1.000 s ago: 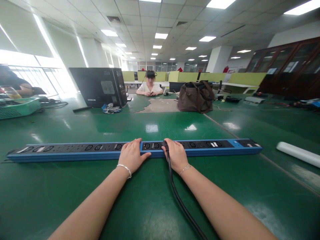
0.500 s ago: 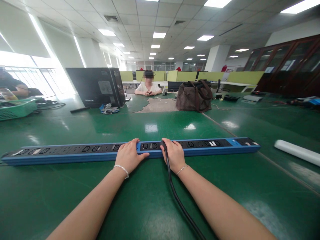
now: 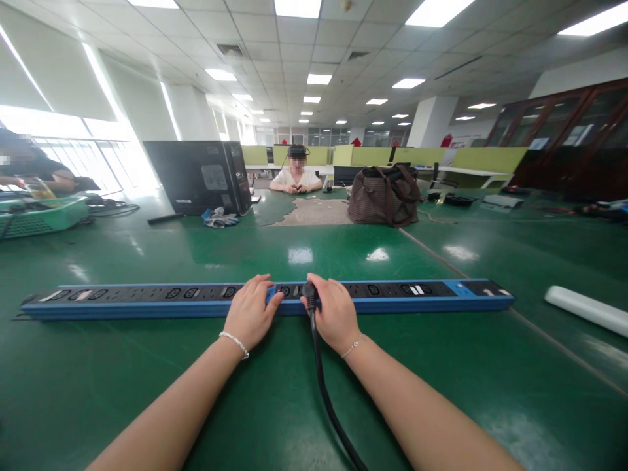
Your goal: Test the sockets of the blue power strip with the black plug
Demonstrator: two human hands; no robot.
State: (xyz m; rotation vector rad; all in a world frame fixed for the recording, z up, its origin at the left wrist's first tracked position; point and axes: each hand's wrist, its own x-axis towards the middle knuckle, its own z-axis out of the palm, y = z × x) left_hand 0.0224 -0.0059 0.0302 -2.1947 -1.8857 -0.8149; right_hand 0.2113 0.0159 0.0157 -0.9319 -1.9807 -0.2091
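A long blue power strip (image 3: 289,306) with a black socket face lies across the green table. My right hand (image 3: 336,313) grips a black plug (image 3: 309,292) between thumb and fingers, just over the strip's middle sockets. From the plug a thick black cable (image 3: 324,386) runs down toward me. My left hand (image 3: 252,311) is wrapped over the strip a little left of the plug, its fingers on the far edge and its thumb on the near side. Whether the plug touches a socket cannot be made out.
Behind the strip stand a black computer case (image 3: 196,176), gloves (image 3: 220,218) and a brown bag (image 3: 383,195). A green basket (image 3: 44,219) is at the left, a white bar (image 3: 589,311) at the right. One person sits across the table, another at the far left.
My right hand and the plug have shifted slightly left along the strip, and the plug's back now shows more. My left thumb has drawn in closer to its fingers. The camera view has tilted a little.
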